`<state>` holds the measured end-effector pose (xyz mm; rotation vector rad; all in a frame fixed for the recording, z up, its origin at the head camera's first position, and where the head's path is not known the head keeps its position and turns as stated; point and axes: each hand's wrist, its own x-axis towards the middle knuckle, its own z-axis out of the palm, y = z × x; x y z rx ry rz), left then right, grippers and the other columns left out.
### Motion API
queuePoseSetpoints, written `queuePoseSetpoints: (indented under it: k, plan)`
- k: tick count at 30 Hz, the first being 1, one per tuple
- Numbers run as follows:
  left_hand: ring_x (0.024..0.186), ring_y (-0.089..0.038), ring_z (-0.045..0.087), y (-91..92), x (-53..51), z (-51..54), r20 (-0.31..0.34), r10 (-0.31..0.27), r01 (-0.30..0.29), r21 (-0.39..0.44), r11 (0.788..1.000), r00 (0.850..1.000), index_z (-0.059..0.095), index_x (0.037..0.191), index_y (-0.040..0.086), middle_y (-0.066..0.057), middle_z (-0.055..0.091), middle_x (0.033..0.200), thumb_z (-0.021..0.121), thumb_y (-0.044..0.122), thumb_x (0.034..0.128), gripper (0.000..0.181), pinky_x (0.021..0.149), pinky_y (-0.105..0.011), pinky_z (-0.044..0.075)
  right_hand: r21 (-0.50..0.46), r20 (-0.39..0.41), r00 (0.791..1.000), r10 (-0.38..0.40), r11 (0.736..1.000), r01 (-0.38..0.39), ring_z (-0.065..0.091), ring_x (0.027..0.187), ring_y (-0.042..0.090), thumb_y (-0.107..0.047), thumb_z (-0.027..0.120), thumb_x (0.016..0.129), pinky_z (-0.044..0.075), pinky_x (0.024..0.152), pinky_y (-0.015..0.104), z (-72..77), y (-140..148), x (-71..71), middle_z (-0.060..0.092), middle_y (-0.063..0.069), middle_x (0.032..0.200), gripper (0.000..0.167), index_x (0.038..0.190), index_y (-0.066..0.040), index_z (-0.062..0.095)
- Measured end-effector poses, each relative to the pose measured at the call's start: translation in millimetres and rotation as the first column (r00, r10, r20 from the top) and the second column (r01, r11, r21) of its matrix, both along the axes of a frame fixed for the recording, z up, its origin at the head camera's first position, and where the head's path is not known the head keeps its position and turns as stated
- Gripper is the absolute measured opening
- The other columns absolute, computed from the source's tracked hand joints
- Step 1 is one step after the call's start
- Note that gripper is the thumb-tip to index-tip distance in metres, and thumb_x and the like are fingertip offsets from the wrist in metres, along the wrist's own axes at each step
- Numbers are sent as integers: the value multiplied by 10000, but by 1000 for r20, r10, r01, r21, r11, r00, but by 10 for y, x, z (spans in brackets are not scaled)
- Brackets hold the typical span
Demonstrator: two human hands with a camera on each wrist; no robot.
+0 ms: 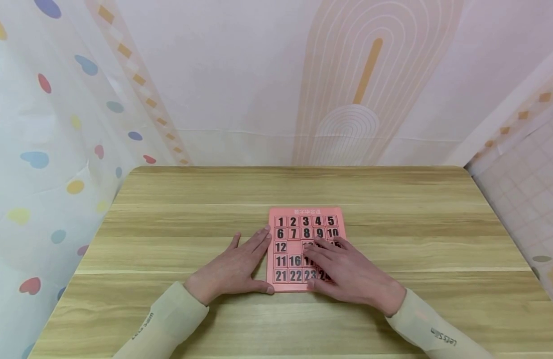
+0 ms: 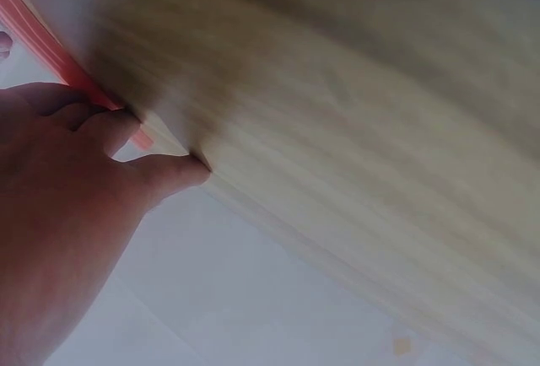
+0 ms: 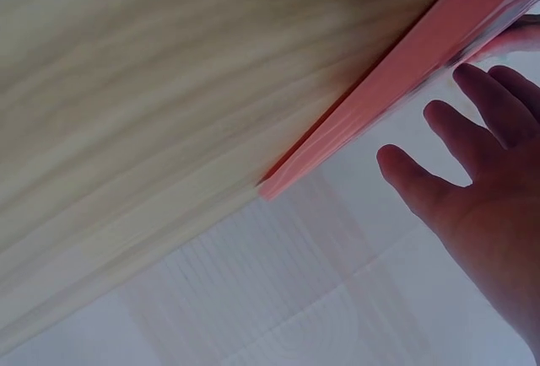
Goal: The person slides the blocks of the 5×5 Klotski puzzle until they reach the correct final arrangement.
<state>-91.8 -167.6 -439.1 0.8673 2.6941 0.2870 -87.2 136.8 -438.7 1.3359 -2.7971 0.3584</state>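
A pink sliding number puzzle (image 1: 294, 247) lies flat on the table, with black-numbered tiles and one vacant slot right of tile 12 (image 1: 280, 247). My left hand (image 1: 233, 269) rests beside it, straight fingertips touching its left edge and the thumb at its lower left corner. Spread over the lower right tiles is my right hand (image 1: 348, 271), which covers several of them. In the right wrist view its fingers (image 3: 422, 182) are loosely extended above the puzzle's face. The left wrist view shows the puzzle's pink side (image 2: 42, 37) against the left fingers.
The wood-grain table (image 1: 191, 199) extends around the puzzle, with rounded far corners. A patterned curtain (image 1: 231, 75) hangs behind it, and another dotted one (image 1: 48, 199) hangs along the left side.
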Motion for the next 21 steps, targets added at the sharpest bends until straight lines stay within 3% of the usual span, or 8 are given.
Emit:
queuePoseSetpoints:
  k: [9,21]
  plan:
    - [1575,-316,178,-1,0,-8,-9,-5,5,-5,1000,1000,241,1620,-31,-163,115,1720,642,780,838,1195,1218,-673,156,-4,-23,999,43,999,-43,441,1465,285,-572,491,1049,329,1191,588,10,-98,0,555,33,1528,642,1506,-125,554]
    - [1575,-319,175,-8,-2,-7,-6,-9,9,-4,1000,1000,242,1618,-37,-169,117,1718,641,771,847,1185,1220,-674,153,23,16,998,66,998,-67,390,1497,285,-599,441,1057,277,1212,616,16,-240,-28,483,29,1587,676,1550,-140,501]
